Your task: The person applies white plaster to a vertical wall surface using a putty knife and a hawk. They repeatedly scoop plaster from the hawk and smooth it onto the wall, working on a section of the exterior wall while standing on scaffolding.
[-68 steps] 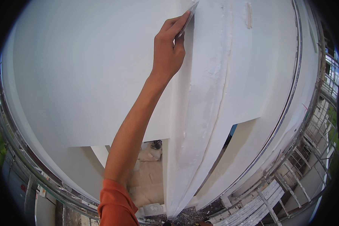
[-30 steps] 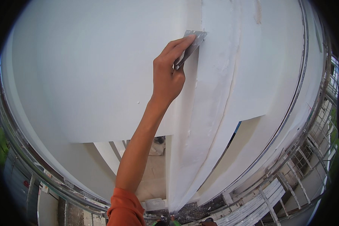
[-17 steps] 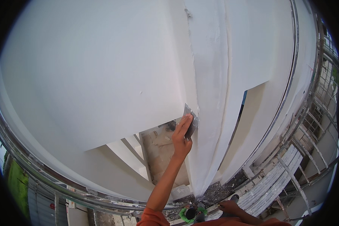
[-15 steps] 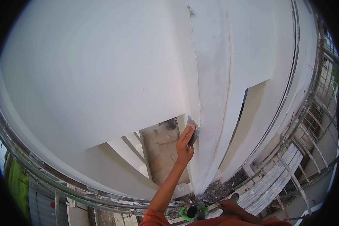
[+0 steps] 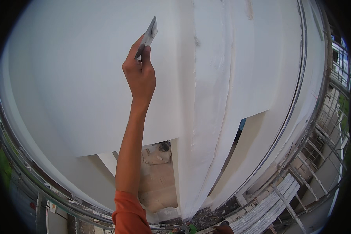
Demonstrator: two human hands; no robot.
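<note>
My left hand (image 5: 139,74) is raised at the end of a long, orange-sleeved arm, closed around a putty knife (image 5: 149,33). The knife's grey, smeared blade points upward, with a dark rounded part between thumb and fingers. Behind it spreads a smooth white wall (image 5: 74,89). To the hand's right runs a tall white column (image 5: 210,78) with rough vertical edges and patches of plaster. Only a dim part of my right hand (image 5: 223,229) shows at the lower edge; its fingers are hidden.
A wall opening (image 5: 158,175) below looks onto a dusty floor with debris. At right, a narrow opening (image 5: 232,150) cuts the wall. Metal scaffold pipes (image 5: 300,78) curve around both sides, and whitened planks (image 5: 267,206) lie low right. A bit of green (image 5: 192,228) shows far below.
My left hand has lifted the putty knife off the column's lower left edge and swung it up and left in front of the wall. My right hand has mostly left the view.
</note>
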